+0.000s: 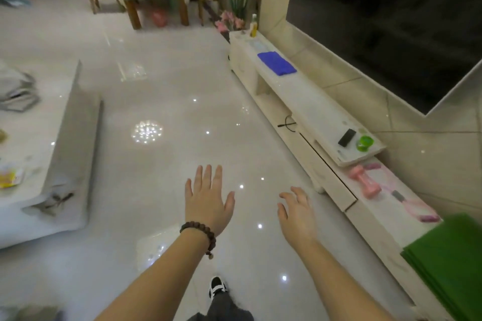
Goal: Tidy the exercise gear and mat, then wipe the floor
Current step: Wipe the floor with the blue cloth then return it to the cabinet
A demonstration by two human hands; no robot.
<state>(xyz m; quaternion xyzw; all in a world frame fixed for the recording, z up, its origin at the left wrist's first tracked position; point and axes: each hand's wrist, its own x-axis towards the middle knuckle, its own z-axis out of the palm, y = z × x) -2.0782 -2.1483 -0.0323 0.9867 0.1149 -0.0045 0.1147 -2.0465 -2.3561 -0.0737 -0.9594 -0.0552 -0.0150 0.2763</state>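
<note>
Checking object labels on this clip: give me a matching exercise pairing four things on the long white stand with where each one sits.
Things:
1. blue cloth
2. pink dumbbell
3. green mat
4. green round object

Places:
A. folded at the near end of the stand, at the picture's right edge
B. on the lower section, beside a pink resistance band
C. flat on the raised top, toward the far end
D. at the near corner of the raised top, next to a black remote

Pairs: 1-C, 2-B, 3-A, 4-D
</note>
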